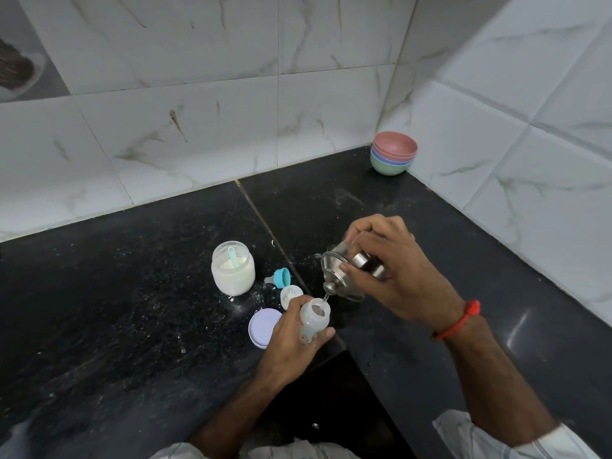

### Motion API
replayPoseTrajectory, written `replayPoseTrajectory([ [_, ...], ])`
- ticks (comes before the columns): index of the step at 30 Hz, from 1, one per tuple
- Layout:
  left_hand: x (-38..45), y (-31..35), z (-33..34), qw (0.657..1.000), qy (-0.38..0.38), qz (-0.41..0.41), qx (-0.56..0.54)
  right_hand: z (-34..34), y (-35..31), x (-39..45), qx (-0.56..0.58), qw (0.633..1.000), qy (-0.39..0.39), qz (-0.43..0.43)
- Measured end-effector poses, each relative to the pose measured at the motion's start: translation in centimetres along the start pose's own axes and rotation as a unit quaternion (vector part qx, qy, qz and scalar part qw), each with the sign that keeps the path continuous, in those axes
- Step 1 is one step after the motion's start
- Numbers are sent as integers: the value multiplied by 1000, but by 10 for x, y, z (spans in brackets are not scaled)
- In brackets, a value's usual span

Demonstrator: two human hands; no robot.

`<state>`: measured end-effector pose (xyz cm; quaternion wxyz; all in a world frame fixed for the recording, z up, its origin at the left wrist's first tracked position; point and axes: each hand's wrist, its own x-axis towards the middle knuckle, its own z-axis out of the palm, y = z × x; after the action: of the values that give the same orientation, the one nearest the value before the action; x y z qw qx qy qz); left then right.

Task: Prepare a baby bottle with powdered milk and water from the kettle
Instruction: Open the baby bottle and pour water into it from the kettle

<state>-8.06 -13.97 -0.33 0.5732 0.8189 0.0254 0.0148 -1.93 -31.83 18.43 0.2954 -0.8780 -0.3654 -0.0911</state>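
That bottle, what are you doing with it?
The left hand holds a small baby bottle with its top off, tilted a little. The right hand tips a small metal kettle over it, and a thin stream of water runs into the bottle's mouth. On the black counter beside them stand an open jar of milk powder with a scoop inside, the jar's lid, and the bottle's teat with its blue ring, not yet put on.

scoop (233, 256) in jar (233, 268), lid (263, 328) before it, bowls (393, 153) behind right
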Motion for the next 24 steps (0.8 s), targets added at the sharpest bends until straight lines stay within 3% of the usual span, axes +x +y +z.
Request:
replayPoseTrajectory([
  [6,10,3,-7,1000,-3,2,-16,31,31,-10,86,993,50,65],
  [9,13,3,-11,1000,-4,0,-10,49,45,-16,170,972,94,134],
  [16,13,2,-30,1000,19,-6,4,90,73,-25,416,820,212,331],
  [24,10,-5,-52,997,70,-18,-10,135,107,-25,486,677,314,455],
])
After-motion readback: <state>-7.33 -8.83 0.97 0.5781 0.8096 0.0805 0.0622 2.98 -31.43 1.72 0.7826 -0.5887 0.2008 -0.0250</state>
